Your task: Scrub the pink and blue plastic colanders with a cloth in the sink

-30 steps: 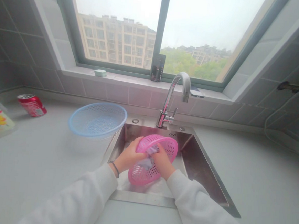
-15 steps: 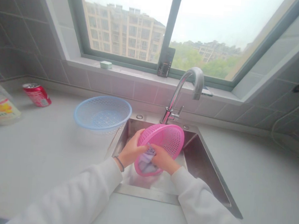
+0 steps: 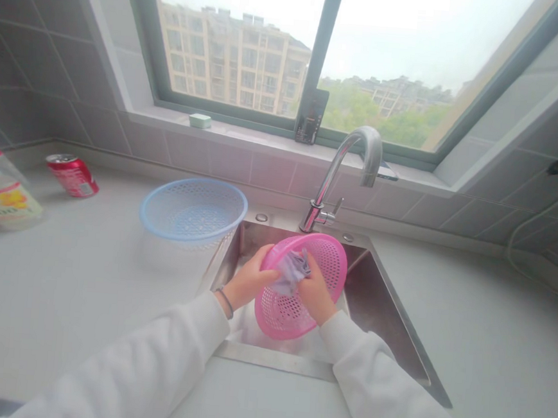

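Note:
Over the sink (image 3: 391, 314), a pink plastic colander (image 3: 290, 313) is tilted with its open side toward me. My left hand (image 3: 252, 276) grips its left rim, thumb on the inside. In my right hand (image 3: 315, 292) is a crumpled pale lilac cloth (image 3: 293, 271), pressed against the inner wall near my left thumb. The right fingers are partly hidden behind the cloth. Behind the colander rises a chrome faucet (image 3: 330, 168); no water shows at its spout.
On the counter (image 3: 82, 309) left of the sink stands a light blue basket (image 3: 192, 212). Farther left are a red can (image 3: 73, 175) and a clear plastic package (image 3: 4, 194). A small green box (image 3: 199, 121) and a dark packet (image 3: 311, 118) sit on the windowsill.
My right hand has moved the cloth upward inside the colander, uncovering the perforated lower part. The colander has shifted slightly right and down, while my left hand keeps its hold on the rim.

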`<state>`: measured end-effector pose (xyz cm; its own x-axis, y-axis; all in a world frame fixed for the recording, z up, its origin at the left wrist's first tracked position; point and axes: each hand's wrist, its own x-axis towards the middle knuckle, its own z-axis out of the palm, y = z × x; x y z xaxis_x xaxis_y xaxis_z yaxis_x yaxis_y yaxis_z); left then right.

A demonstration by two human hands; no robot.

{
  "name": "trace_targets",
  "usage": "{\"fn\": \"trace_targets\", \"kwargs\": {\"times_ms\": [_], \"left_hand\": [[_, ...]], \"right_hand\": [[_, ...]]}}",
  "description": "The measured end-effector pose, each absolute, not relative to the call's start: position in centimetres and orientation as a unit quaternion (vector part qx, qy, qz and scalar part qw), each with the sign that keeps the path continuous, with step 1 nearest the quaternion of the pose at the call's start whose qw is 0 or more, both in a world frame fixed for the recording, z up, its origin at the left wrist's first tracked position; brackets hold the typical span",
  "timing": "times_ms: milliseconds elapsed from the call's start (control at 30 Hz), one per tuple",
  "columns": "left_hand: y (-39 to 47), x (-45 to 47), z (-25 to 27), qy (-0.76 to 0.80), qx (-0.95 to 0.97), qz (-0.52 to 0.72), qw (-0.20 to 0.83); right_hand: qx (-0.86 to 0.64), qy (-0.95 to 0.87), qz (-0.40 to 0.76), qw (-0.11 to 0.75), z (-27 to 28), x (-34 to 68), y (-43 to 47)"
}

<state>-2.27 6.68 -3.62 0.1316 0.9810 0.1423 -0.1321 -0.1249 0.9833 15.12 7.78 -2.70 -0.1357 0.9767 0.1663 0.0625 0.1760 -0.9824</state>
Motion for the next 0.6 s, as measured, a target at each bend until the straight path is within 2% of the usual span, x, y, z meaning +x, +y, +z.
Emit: {"fn": "trace_targets", "kwargs": {"times_ms": [167,333,433,600], "left_hand": [[6.69,-2.63,-3.54,0.383,0.515,0.558,0.526],[6.63,-2.94,-3.52,0.413,0.525,0.556,0.494],[6.61,-2.88,-3.48,0.399,0.518,0.556,0.513],[6.46,-2.35,-3.11,0.328,0.493,0.551,0.588]], "right_hand": [[-0.426,-0.739,0.430,0.296,-2.22,15.72,7.19],[-0.438,-0.781,0.376,0.240,-2.56,16.13,7.14],[-0.431,-0.759,0.407,0.269,-2.54,16.02,7.24],[-0.430,-0.538,0.531,0.493,-2.10,15.66,7.77]]}}
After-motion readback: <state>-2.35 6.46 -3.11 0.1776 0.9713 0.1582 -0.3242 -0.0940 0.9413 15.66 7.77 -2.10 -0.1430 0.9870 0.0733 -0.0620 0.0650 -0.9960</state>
